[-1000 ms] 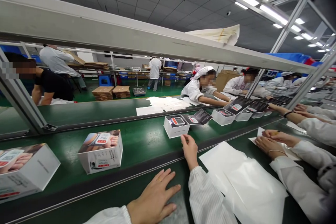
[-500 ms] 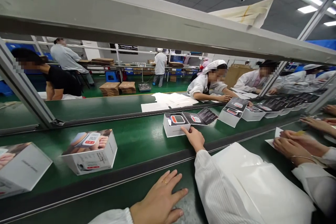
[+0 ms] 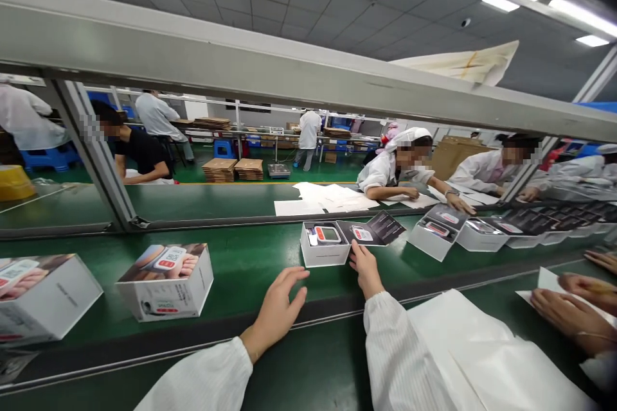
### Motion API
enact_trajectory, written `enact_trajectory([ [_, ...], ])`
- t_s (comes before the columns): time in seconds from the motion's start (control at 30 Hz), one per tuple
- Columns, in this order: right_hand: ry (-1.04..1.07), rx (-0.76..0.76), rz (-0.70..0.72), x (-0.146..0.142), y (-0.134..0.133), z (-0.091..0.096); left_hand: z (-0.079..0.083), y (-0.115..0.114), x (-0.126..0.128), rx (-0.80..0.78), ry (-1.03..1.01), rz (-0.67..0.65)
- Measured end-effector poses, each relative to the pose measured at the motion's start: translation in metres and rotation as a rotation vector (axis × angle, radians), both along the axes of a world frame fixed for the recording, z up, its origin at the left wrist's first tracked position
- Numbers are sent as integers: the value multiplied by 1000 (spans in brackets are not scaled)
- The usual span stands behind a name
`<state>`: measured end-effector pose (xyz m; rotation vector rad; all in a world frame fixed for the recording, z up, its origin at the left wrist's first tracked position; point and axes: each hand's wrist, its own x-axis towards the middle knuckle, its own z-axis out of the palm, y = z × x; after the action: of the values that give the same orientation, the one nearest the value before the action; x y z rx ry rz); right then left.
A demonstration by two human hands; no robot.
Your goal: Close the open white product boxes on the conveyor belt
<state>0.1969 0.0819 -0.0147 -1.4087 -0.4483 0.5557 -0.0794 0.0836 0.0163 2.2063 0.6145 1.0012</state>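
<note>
One open white box; right hand touching it, left hand near.

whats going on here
On a green conveyor belt, a person's right hand is at the corner of an open white box holding a digital monitor, with the left hand hovering nearby. Closed printed boxes sit further left, and a co-worker's hands are on a paper sheet at right.
</note>
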Motion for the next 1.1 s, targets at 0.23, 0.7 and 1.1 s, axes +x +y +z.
enact_trajectory([
  [0.23,-601,-111,-100,-23,-10,9,16,22,-27,76,-260,203],
  [0.7,-617,-213,394,-71,-32,11,9,38,-16,16,315,219],
  [1.1,67,26,516,-98,-1,0,66,31,-45,463,403,5],
])
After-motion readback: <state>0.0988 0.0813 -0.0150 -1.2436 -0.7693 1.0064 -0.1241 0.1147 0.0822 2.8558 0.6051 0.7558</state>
